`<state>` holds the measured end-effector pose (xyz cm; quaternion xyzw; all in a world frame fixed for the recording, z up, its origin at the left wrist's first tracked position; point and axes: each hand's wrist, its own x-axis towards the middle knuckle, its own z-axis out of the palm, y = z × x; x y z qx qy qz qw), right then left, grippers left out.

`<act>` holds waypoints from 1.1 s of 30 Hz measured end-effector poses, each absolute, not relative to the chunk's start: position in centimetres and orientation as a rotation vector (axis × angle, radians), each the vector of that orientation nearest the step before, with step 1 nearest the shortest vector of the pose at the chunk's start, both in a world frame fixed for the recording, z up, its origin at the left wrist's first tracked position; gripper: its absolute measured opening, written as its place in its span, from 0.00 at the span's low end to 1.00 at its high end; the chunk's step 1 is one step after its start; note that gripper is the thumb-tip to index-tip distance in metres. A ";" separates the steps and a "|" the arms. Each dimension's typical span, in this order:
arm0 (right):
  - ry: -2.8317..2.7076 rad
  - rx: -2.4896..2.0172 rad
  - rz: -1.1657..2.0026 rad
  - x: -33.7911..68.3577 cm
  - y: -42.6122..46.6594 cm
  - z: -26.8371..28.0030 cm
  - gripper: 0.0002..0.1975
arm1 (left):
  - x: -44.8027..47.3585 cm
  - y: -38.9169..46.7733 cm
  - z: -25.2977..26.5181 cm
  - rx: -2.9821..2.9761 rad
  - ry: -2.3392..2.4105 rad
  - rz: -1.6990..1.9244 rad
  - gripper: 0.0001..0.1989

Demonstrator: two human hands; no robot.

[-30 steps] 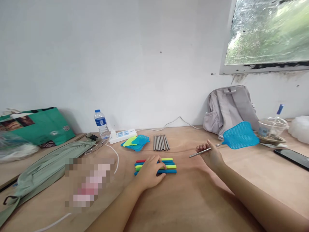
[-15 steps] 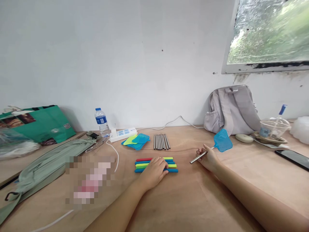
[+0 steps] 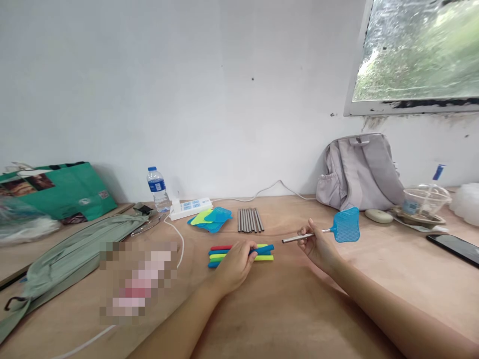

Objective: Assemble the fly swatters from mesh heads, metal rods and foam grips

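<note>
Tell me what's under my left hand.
Colored rods lie under your left hand: red, blue, yellow and green ends show on its left, blue and yellow on its right. Their middles are covered, so I can't match ends.

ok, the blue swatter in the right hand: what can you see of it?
The blue, plastic-looking swatter with a silver, metal-looking rod has a flat, roughly square mesh head with rounded corners, narrowing to a slim neck at the rod. The right hand grips the rod partway along, its free end pointing left and slightly lower in the picture than the head. It appears held off the brown wooden tabletop, its head in front of the grey fabric backpack.
</note>
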<state>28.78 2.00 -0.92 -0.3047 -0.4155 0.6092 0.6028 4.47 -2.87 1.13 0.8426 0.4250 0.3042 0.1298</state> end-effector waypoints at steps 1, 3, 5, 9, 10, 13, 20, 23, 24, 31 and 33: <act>-0.974 -0.707 1.414 28.4 1.7 -0.7 0.19 | 4.5 -2.9 1.2 2.452 1.239 0.875 0.10; -1.001 -0.712 1.422 27.9 1.2 -0.5 0.19 | 4.5 -2.9 1.2 2.454 1.231 0.874 0.10; -1.028 -0.714 1.423 27.4 0.8 -0.4 0.19 | 4.5 -2.9 1.2 2.450 1.219 0.885 0.10; -1.036 -0.715 1.407 27.0 0.5 -0.3 0.18 | 4.4 -2.9 1.2 2.437 1.213 0.879 0.10; -1.036 -0.714 1.405 26.9 0.5 -0.3 0.17 | 4.4 -2.9 1.1 2.433 1.211 0.866 0.10; -1.059 -0.705 1.436 26.8 0.3 -0.2 0.14 | 4.3 -3.0 1.1 2.422 1.191 0.845 0.10; -1.261 -0.816 1.425 26.8 -0.3 -0.3 0.17 | 3.5 -2.8 1.3 2.439 1.138 0.951 0.09; -1.322 -0.851 1.456 26.4 -0.7 -0.4 0.17 | 3.5 -2.8 1.3 2.460 1.074 0.947 0.08; -1.346 -0.851 1.484 26.2 -0.9 -0.4 0.17 | 3.7 -2.9 1.3 2.462 1.054 0.941 0.07; -1.269 -0.783 1.649 23.7 -2.2 -0.7 0.16 | 5.8 -4.1 1.1 2.388 1.124 1.070 0.06; -1.241 -0.771 1.673 23.2 -2.4 -0.9 0.15 | 6.2 -4.3 1.0 2.362 1.134 1.085 0.07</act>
